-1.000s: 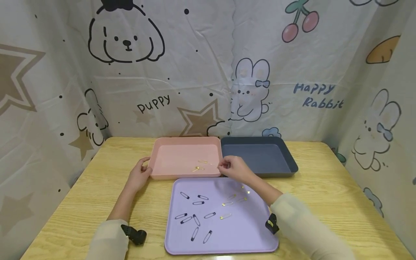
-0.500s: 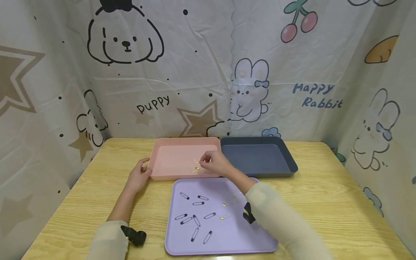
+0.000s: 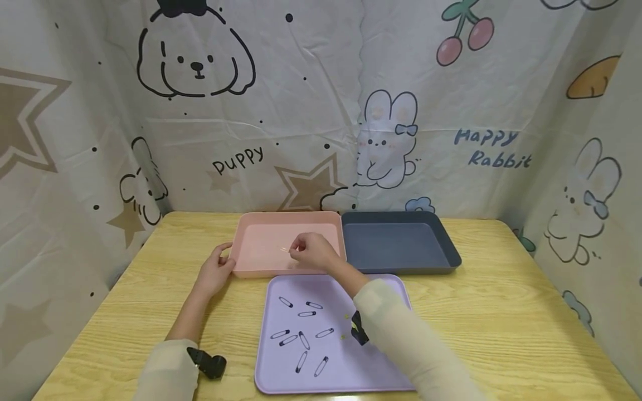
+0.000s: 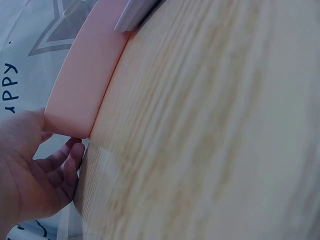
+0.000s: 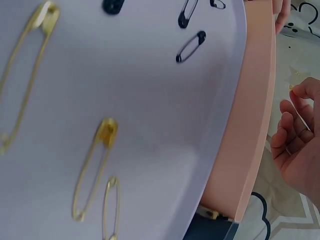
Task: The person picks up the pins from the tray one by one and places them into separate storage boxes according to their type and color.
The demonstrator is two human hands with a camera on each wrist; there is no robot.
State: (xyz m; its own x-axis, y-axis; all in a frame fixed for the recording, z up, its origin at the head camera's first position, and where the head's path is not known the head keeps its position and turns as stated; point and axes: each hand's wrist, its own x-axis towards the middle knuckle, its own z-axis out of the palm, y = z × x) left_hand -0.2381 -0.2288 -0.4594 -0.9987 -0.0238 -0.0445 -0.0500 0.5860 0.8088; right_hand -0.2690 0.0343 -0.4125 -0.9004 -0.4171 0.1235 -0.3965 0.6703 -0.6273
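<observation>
My right hand hovers over the pink tray and pinches a small gold safety pin at its fingertips. My left hand rests against the pink tray's left front corner, fingers loosely curved beside it. The lilac tray in front holds several black safety pins. In the right wrist view gold safety pins lie on the lilac tray; in the head view my right forearm hides most of them.
A dark blue tray stands to the right of the pink one, with nothing seen inside. All three trays sit on a wooden table. A printed cloth backdrop closes off the back and sides.
My right hand has moved left from the pink tray's right edge to over its middle, carrying the gold pin. The left hand has stayed at the tray's corner.
</observation>
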